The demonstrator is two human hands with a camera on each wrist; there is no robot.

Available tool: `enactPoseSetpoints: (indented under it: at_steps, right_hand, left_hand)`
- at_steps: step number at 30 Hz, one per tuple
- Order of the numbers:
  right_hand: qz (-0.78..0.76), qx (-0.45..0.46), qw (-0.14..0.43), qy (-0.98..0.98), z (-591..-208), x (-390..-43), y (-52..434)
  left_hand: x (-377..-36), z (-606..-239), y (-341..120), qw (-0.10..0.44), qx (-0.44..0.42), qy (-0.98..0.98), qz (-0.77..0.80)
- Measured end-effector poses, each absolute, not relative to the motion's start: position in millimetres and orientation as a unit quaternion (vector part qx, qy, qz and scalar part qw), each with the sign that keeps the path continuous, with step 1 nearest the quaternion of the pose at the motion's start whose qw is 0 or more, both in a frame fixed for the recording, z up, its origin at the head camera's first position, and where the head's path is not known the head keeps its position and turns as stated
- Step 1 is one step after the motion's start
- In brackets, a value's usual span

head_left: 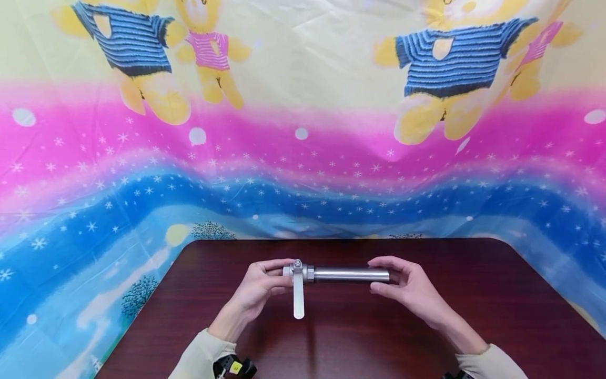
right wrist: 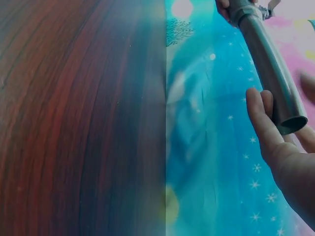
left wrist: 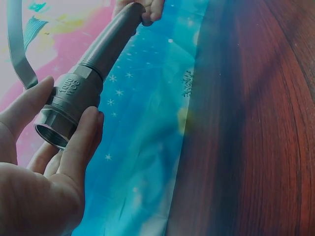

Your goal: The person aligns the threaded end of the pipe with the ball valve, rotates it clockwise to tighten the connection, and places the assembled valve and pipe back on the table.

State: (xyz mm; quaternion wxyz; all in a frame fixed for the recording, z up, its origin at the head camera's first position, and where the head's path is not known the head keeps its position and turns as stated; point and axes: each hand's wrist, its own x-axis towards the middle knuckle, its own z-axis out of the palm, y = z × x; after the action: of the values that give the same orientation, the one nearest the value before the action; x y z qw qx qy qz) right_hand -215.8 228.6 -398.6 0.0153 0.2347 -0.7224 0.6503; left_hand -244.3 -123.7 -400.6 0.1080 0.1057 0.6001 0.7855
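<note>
A silver metal ball valve with a hexagonal body and a threaded open end (head_left: 298,271) is held level above the dark reddish-brown wooden bench (head_left: 331,342), joined to a smooth grey metal pipe (head_left: 350,274) that runs off to the right. The whole piece hangs over the middle of the bench, nearer its far edge than its near one. A flat silver lever handle (head_left: 298,299) sticks out from the valve body towards the near side.

The left hand (head_left: 258,289) grasps the valve body: in the left wrist view the thumb (left wrist: 24,105) lies on one side of the hexagonal end and a finger (left wrist: 81,142) curls round the other, with raised lettering visible on the casting between them. The right hand (head_left: 407,287) pinches the free right end of the pipe between thumb above and fingers below; the right wrist view shows the fingers (right wrist: 261,123) lying against the pipe just beside its open mouth.

Both forearms wear pale beige sleeves (head_left: 201,355). Behind the bench, on the far side, hangs a bright cloth backdrop (head_left: 303,158) with bands of yellow, pink and blue, white snowflakes, and cartoon bears in striped jumpers.
</note>
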Motion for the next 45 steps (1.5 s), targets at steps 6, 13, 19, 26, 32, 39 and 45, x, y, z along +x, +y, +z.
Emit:
enactPoseSetpoints:
  at_steps: [6, 13, 19, 26, 32, 39, 45]
  right_hand:
    - [0.641, 0.221, -0.004, -0.735, -398.9, -217.0, 227.8]
    - [0.663, 0.236, -0.007, -0.71, -401.7, -217.1, 230.1]
    - [0.662, 0.213, -0.017, -0.718, -400.4, -218.4, 231.6]
    - [0.659, 0.236, -0.013, -0.715, -399.7, -217.6, 232.9]
    - [0.656, 0.229, -0.014, -0.719, -398.1, -216.6, 231.3]
    - [0.653, 0.232, -0.021, -0.72, -397.3, -217.6, 231.0]
    - [0.648, 0.232, -0.021, -0.725, -397.4, -218.3, 230.2]
  left_hand:
    - [-243.5, -402.9, -124.3, 0.109, 0.11, 0.6, 0.785]
    - [-244.1, -402.9, -123.6, 0.11, 0.109, 0.602, 0.783]
    - [-244.1, -400.8, -124.0, 0.112, 0.109, 0.608, 0.778]
    - [-242.3, -398.6, -125.3, 0.113, 0.117, 0.61, 0.776]
    - [-241.3, -397.4, -125.9, 0.112, 0.116, 0.609, 0.777]
    - [-241.3, -397.5, -126.3, 0.11, 0.118, 0.611, 0.775]
    - [-241.4, -398.2, -126.2, 0.106, 0.113, 0.609, 0.778]
